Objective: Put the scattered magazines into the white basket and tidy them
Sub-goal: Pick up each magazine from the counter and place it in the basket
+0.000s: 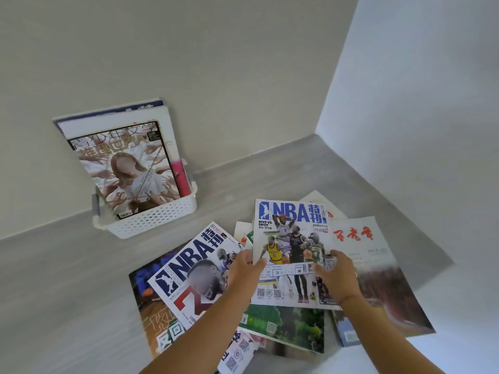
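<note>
Clearly legible, the magazine [293,249] held at centre frame reads "NBA" in blue capitals beside Chinese characters, with "MVP VS DPOY" in small print under the logo and basketball players printed across its glossy cover. Both hands grip it by its side edges: the left hand [247,268] pinches the left edge, and the right hand [337,273] clasps the right edge with its fingers over the cover. Below and around it lies the scattered pile on the grey, matte tabletop [67,292]: a second NBA issue [194,268] tilted at lower left, with a large red figure partly hidden by the left forearm; a dark cover with orange characters [151,314] underneath it; a green, leafy cover [286,327] carrying QR codes; and a pale cover with red brush-style characters [361,247] at right, its lower half blurred. In the upper left of the frame stands the white basket [151,220], plastic with perforated walls, set against the wall. Several magazines lean upright in it; the front one [127,168] shows Chinese title lettering, while those behind it are mostly hidden.
</note>
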### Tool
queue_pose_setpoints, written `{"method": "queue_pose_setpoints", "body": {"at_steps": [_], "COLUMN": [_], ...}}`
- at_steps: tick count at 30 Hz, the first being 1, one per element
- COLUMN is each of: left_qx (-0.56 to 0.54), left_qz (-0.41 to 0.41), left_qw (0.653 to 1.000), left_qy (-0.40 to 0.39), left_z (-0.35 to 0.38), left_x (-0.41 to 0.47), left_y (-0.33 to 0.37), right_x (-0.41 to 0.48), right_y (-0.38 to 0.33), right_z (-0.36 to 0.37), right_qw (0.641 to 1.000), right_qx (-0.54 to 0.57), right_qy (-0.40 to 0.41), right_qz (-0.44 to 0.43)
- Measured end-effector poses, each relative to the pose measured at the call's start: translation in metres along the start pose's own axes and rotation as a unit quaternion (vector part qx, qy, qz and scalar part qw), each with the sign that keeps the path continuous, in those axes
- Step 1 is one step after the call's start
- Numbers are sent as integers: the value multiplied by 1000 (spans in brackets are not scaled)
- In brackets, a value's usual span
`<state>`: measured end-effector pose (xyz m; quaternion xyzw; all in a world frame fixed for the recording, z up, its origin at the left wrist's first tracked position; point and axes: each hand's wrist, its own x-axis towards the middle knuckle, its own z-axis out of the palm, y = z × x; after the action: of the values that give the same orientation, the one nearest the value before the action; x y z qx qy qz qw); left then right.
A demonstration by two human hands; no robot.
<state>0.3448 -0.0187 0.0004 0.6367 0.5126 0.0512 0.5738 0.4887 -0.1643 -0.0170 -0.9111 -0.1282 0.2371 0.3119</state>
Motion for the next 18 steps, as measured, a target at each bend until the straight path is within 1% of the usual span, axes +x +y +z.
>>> {"method": "queue_pose_setpoints", "body": {"at_steps": [2,3,6,8,13,15,18], "left_qx": [-58,-63,-121,-116,-64,-72,-118], "left_qz": [-9,-25,-63,-60,-33,-11,25], "left_qw": [998,998,990,991,996,995,990], "left_qy": [8,7,-18,-29,-55,-65,-69], "left_z": [2,3,4,3,-1,-5,-11], "left_x": [3,5,15,19,25,26,27], "left_y": [-3,-1,7,10,12,11,11], "right_x": [3,4,5,7,13,18,25], "right_y": [2,2,3,5,10,11,9], "right_z": [-2,-2,-5,-6,-10,-10,-12], "right_qw": [1000,1000,999,999,996,992,981], "right_qx": [16,20,24,32,77,117,184], "right_qy": [-14,-17,-21,-28,-43,-47,-59], "right_qz": [-6,-8,-11,-14,-12,3,31]}}
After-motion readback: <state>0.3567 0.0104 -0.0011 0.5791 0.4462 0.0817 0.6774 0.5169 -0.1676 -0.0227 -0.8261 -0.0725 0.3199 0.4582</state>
